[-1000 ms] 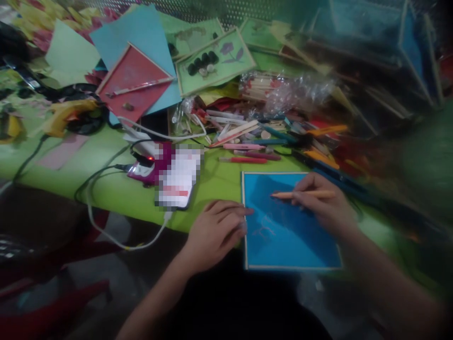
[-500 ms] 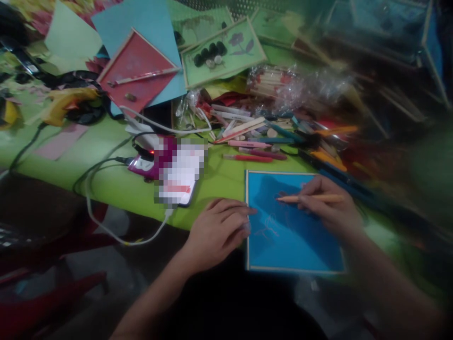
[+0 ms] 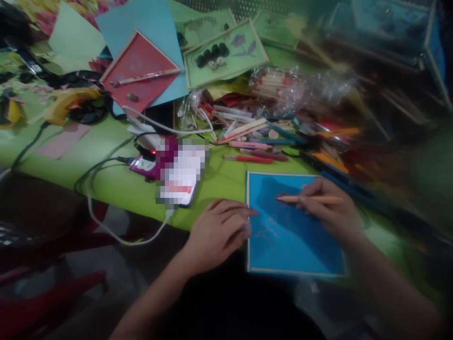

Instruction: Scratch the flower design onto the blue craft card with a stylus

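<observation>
A blue board (image 3: 297, 250) with thin pale wooden strips along its edges lies at the table's front edge, partly over my lap. Fine reddish line drawings of small flowers or leaves mark its blue face. My right hand (image 3: 329, 208) is closed round an orange pen (image 3: 318, 200), whose dark tip touches the upper middle of the board. At the left edge, my left hand (image 3: 221, 231) grips the board, index finger lying over the wooden strip and the other fingers curled. The thumb of that hand is hidden.
Behind the board lie several pens (image 3: 253, 159) and craft sticks (image 3: 244, 130). To the left are a phone (image 3: 182, 177) on a white cable, a magenta power strip (image 3: 146, 165) and a yellow glue gun (image 3: 71, 104). Framed panels (image 3: 226, 54) stand at the back.
The orange pen's tip has moved very slightly left on the board. My left hand stays at the board's edge, and the whole view has shifted a little.
</observation>
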`<action>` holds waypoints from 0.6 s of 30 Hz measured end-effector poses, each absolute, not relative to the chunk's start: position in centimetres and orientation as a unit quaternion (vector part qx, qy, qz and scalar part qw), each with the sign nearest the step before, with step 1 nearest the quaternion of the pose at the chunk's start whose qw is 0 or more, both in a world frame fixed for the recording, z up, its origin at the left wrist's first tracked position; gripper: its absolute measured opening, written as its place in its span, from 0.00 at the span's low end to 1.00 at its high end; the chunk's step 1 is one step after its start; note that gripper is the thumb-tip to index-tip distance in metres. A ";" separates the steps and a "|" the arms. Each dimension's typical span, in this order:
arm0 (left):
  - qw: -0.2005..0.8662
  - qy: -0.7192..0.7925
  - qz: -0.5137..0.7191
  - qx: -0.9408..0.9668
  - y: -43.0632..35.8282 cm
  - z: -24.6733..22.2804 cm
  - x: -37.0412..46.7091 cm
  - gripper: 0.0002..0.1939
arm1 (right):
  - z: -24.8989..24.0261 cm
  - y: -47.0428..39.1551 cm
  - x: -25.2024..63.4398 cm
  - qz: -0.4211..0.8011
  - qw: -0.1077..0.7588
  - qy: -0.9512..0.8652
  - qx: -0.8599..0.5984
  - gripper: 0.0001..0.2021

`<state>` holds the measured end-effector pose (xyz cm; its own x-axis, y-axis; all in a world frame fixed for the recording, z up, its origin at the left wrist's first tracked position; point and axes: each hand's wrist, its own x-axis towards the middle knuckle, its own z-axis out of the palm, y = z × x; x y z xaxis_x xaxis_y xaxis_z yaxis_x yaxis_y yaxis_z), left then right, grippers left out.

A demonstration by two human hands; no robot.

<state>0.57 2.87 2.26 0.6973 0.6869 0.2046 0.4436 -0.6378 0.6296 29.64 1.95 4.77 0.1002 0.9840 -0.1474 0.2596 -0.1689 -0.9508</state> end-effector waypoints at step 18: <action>0.274 0.310 0.247 0.876 2.9 2.1 0.6 0.08 | 4.3 2.0 29.8 0.381 0.426 -0.514 -0.640 0.10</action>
